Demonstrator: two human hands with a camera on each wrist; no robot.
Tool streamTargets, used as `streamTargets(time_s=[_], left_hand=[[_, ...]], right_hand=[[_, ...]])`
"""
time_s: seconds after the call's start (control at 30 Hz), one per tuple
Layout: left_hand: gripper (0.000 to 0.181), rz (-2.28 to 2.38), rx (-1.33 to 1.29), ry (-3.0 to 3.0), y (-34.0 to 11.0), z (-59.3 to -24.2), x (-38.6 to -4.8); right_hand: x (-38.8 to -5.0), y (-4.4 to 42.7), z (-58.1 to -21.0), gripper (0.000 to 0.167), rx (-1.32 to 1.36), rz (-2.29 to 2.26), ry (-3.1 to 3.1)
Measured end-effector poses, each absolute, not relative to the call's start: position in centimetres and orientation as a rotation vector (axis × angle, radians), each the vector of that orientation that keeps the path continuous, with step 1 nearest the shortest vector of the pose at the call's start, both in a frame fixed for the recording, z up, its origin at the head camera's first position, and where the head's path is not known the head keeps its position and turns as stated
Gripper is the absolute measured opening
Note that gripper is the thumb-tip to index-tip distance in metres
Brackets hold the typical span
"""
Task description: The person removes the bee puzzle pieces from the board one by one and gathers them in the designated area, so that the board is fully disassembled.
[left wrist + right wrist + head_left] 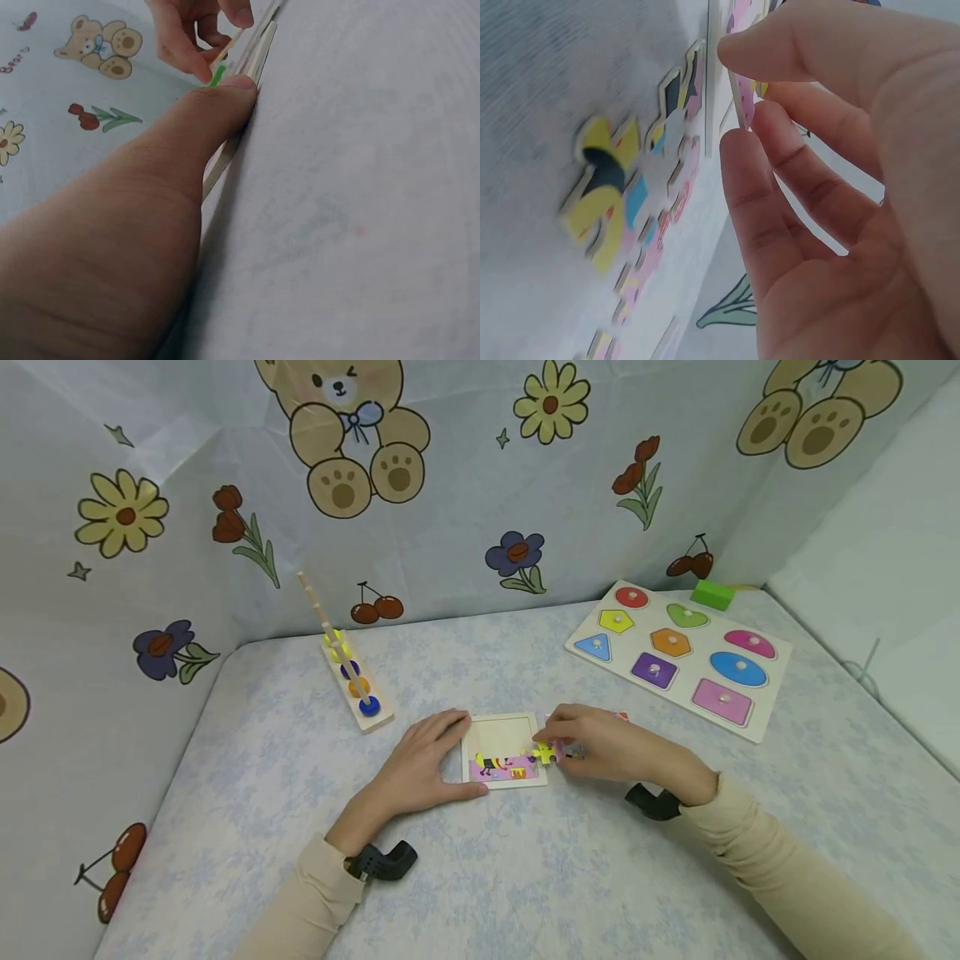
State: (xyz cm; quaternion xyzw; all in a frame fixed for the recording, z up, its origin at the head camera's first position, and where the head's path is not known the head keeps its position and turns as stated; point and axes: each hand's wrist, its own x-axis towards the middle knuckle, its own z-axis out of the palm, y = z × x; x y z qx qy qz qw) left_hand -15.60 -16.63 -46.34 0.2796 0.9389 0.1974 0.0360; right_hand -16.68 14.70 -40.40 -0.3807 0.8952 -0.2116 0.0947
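A small wooden puzzle tray (504, 722) lies on the table, its lower part filled with pink pieces showing a bee. Along its left side rests my left hand (423, 768), with the fingertips at the upper left corner and the thumb (232, 90) pressing the near edge. My right hand (603, 743) pinches a pink and yellow jigsaw piece (742, 97) between thumb and fingers, over the tray's right edge. Beneath and beside that hand lie loose pieces, among them a yellow and black one (604, 180); the hand hides most of them in the head view.
A slanted shape board (671, 672) with knobbed pieces lies at the back right, a green block (712, 595) behind it. To the back left stands a wooden base with coloured discs (360, 689) and a tall jointed stick (318, 610). A printed cloth (450, 485) hangs behind.
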Motion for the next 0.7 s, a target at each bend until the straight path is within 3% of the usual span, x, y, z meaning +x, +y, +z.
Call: streamTargets(time_s=[0.23,0.7], left_hand=[[0.108,0.610,0.854,2.881,-16.7,-46.5,-15.7],[0.107,0.614,0.861,2.889,-16.7,-46.4,-15.6]], right_hand=[[-16.0,16.2,-40.3,0.031,-1.071,-0.620,2.697],[-15.8,18.9,-39.7,0.037,-1.047,-0.641,2.707]])
